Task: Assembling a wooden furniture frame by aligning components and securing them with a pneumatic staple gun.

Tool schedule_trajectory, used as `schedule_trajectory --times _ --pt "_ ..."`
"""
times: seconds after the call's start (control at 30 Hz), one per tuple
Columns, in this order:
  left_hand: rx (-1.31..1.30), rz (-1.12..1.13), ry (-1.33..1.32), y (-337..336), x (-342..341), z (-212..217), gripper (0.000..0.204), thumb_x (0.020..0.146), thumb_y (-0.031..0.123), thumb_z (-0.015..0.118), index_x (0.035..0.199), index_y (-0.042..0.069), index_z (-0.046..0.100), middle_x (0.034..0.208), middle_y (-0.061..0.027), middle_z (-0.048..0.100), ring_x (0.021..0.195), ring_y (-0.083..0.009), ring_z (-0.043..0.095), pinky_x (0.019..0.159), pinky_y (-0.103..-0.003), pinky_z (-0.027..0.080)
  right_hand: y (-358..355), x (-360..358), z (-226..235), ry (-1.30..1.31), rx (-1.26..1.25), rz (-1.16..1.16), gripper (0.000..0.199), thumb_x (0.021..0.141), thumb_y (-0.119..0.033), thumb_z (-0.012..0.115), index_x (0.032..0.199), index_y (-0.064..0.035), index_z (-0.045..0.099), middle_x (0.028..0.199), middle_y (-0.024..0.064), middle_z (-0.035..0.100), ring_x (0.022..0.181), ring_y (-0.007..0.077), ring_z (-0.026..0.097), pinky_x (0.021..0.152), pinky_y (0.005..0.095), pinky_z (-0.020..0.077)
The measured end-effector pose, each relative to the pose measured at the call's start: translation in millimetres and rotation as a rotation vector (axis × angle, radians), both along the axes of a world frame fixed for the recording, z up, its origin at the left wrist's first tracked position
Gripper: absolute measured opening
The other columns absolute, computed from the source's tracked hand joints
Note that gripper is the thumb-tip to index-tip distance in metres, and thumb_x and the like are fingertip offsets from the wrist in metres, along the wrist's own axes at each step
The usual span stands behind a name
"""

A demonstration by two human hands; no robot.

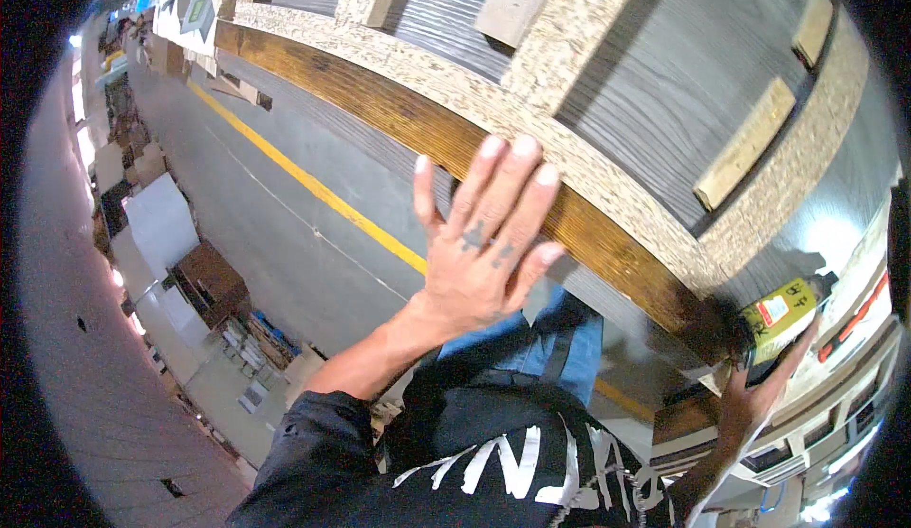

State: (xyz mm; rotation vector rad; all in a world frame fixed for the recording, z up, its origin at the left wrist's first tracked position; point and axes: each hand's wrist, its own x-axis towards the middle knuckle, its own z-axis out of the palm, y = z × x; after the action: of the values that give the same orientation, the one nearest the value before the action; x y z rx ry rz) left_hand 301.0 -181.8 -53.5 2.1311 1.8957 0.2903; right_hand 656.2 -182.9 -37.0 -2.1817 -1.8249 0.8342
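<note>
the left hand (479, 248) is spread flat, fingers apart, its fingertips laid against the brown edge of a chipboard frame (446, 134). the right hand (759, 386) is closed around a yellow tool (783, 314), held at the frame's lower right corner. grey panels (664, 82) are seen behind the frame, and a yellow floor line (313, 186) below it.

Tool (783, 317) right of panel (531, 139)
</note>
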Motion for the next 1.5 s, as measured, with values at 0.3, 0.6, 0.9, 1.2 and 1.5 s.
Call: schedule_trajectory --times 0.3,0.6,0.9,1.2,1.5 --pt "0.261 0.092 -0.069 27 -71 -32 0.043 0.099 0.032 0.045 0.133 0.01 0.061 0.144 -0.0114 0.053 0.14 -0.0296 0.04 0.121 -0.051 0.005 -8 -3 -1 -0.186 -0.002 -0.032 0.098 0.068 -0.006 0.059 0.156 -0.0033 0.016 0.161 0.0208 0.021 0.149 0.0306 0.018 0.121 0.0404 0.0105" --pt "0.205 0.037 -0.056 29 -76 -25 0.04 0.099 0.032 0.047 0.13 0.013 0.063 0.144 -0.015 0.05 0.14 -0.0333 0.038 0.12 -0.05 0.006 -12 -3 3 -0.227 0.022 -0.024 0.101 0.065 0.001 0.052 0.158 -0.0127 0.016 0.163 0.0144 0.02 0.148 0.0294 0.023 0.121 0.0411 0.017" --pt "0.483 0.263 -0.096 70 -145 -26 0.05 0.099 0.019 0.051 0.142 -0.004 0.043 0.146 -0.0227 0.04 0.136 -0.0356 0.039 0.114 -0.045 0.03 -38 46 -2 -0.352 0.043 0.065 0.093 0.075 -0.02 0.059 0.157 -0.0082 0.017 0.163 0.0169 0.016 0.15 0.0335 0.016 0.122 0.0454 0.0132" --pt "0.608 0.121 0.054 111 -219 -44 0.05 0.095 0.026 0.059 0.137 -0.001 0.053 0.146 -0.0216 0.046 0.137 -0.0353 0.042 0.115 -0.045 0.025 -27 52 1 -0.181 0.025 0.093 0.098 0.08 -0.037 0.066 0.157 -0.0057 0.015 0.163 0.0199 0.013 0.15 0.0343 0.012 0.121 0.0464 0.0093" --pt "0.426 0.206 0.113 88 -224 -41 0.054 0.096 0.03 0.053 0.138 -0.003 0.051 0.148 -0.0219 0.044 0.138 -0.036 0.04 0.115 -0.047 0.023 -38 63 11 -0.168 -0.148 -0.005 0.099 0.081 -0.018 0.066 0.158 -0.004 0.005 0.163 0.0201 0.005 0.148 0.0311 0.014 0.12 0.0423 0.0105"
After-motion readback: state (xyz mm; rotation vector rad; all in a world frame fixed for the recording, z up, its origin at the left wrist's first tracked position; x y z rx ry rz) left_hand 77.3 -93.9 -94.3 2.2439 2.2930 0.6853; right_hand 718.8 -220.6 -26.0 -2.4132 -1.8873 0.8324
